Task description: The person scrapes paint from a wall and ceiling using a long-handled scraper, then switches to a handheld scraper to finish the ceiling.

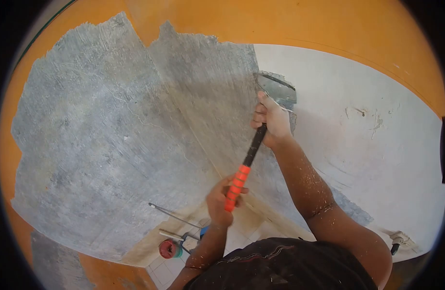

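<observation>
A long-handled wall scraper [254, 145] slants up across the middle of the view, its handle black above and orange below. My right hand [274, 118] is wrapped round the upper handle, just under the wide blade. Lower down, my left hand [217, 200] grips the orange end, slightly blurred. The blade [278, 89] lies against the wall where bare grey plaster [208, 82] meets white paint [329, 92]. Pale flecks cover my right forearm.
Orange paint [304, 21] borders the wall above. A socket [401, 239] with something black plugged in sits at lower right. Near the tiled floor [162, 270] are a thin grey rod [174, 214] and a red round object [168, 249]. A wall corner runs down the grey area.
</observation>
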A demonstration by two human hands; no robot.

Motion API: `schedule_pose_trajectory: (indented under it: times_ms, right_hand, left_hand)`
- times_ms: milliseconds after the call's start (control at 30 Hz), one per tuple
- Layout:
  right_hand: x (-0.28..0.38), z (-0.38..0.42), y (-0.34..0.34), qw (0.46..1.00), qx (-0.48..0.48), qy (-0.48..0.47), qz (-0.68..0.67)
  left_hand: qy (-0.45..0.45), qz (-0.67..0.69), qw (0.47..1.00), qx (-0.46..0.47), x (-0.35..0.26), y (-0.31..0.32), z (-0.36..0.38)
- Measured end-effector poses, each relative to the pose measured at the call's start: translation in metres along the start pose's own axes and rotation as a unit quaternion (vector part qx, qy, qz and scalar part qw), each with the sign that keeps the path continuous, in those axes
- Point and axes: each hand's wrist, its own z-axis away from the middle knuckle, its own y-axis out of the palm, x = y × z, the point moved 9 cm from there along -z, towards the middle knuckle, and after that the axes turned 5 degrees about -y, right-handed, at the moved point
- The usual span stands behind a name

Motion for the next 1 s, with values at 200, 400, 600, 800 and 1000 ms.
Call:
schedule_pose_trajectory:
  times_ms: [200, 400, 600, 800, 1000]
  right_hand:
    - [-0.004, 0.007, -0.013, 0.999, 0.011, 0.044, 0.008]
    - [-0.001, 0.009, 0.001, 0.998, 0.008, 0.05, -0.032]
    - [-0.005, 0.025, -0.015, 0.99, -0.016, 0.093, 0.103]
    - [0.01, 0.007, 0.0, 0.993, 0.09, 0.066, -0.028]
    - [0.001, 0.009, 0.001, 0.97, 0.15, 0.083, -0.173]
  left_hand:
    - [0.273, -0.091, 0.957, 0.012, -0.02, 0.015, 0.031]
    - [0.395, -0.071, 0.91, 0.103, -0.065, 0.019, 0.039]
    - [0.246, 0.01, 0.961, 0.127, -0.001, 0.047, 0.045]
    - [0.299, 0.058, 0.951, 0.054, -0.01, 0.036, 0.031]
    - [0.224, 0.13, 0.966, -0.005, -0.007, 0.039, 0.033]
